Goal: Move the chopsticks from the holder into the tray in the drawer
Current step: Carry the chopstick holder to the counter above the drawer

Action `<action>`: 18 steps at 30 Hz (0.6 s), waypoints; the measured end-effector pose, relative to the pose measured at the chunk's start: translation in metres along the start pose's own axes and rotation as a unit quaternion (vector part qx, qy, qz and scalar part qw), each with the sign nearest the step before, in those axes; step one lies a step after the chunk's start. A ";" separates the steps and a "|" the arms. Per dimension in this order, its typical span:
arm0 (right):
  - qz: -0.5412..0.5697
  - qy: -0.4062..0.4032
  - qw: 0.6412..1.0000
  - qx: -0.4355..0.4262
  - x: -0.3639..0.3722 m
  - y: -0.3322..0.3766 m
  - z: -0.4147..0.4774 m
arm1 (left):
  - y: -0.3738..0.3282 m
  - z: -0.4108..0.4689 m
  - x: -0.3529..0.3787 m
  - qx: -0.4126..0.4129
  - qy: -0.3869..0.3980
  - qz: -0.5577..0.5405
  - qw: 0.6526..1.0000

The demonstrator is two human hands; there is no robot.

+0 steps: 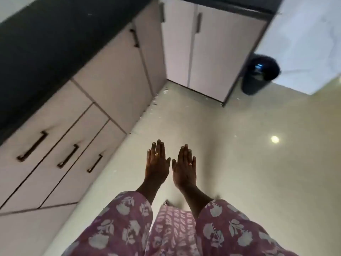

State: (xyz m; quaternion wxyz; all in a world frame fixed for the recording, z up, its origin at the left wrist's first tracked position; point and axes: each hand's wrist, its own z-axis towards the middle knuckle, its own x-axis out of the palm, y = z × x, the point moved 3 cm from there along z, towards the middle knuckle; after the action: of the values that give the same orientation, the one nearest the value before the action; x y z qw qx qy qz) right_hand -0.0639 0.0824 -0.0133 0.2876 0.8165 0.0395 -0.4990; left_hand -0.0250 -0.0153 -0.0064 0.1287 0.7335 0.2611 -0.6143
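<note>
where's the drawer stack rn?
Head view, left side: three shut drawers under the dark countertop, left of the left hand held flat over the floor.

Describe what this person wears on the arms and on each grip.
Both sleeves are mauve cloth printed with pale flowers, loose and ending on the forearm: left sleeve, right sleeve. The left grip wears a gold ring; the right grip wears a ring with a reddish stone. No glove or watch shows.

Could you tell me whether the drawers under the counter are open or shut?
Shut: the three drawers sit flush, no interior showing; the left hand and right hand hover open, apart from them.
</note>
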 end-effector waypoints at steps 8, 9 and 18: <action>0.089 -0.076 0.956 0.269 -0.051 -0.194 -0.061 | -0.218 -0.012 0.042 0.260 0.050 0.086 0.961; 0.094 -0.092 0.947 0.294 -0.062 -0.217 -0.068 | -0.246 -0.018 0.045 0.297 0.045 0.096 0.949; 0.180 -0.194 0.826 0.497 -0.123 -0.391 -0.160 | -0.462 -0.073 0.083 0.535 0.110 0.137 0.826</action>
State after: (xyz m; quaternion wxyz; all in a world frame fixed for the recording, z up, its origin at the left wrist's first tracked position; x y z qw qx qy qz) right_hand -0.1358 0.5166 -0.0248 -0.0705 0.7278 -0.4184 -0.5388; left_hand -0.2056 0.4242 -0.0103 -0.2307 0.7785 -0.1998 -0.5485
